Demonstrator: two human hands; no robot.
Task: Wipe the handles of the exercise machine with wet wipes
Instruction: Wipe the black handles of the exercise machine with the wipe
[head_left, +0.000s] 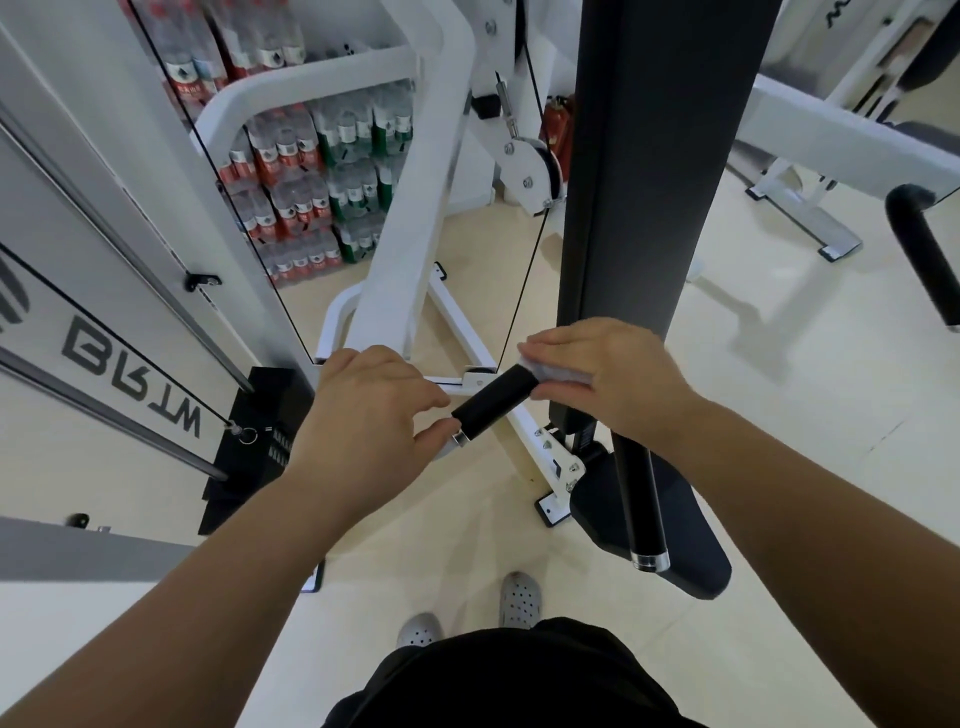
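Black foam handle runs slantwise between my hands, above the machine's white base frame. My right hand clamps a wet wipe around its upper end; my left hand pinches the chrome-capped lower end. Bottled water packs are stacked behind.

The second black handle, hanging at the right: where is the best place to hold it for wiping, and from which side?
Probably the chrome-capped lower end of the second black handle, taken from the person's near side with the left hand. The bar is long, slim and nearly upright, so holding its free tip steadies it and leaves the grip bare.
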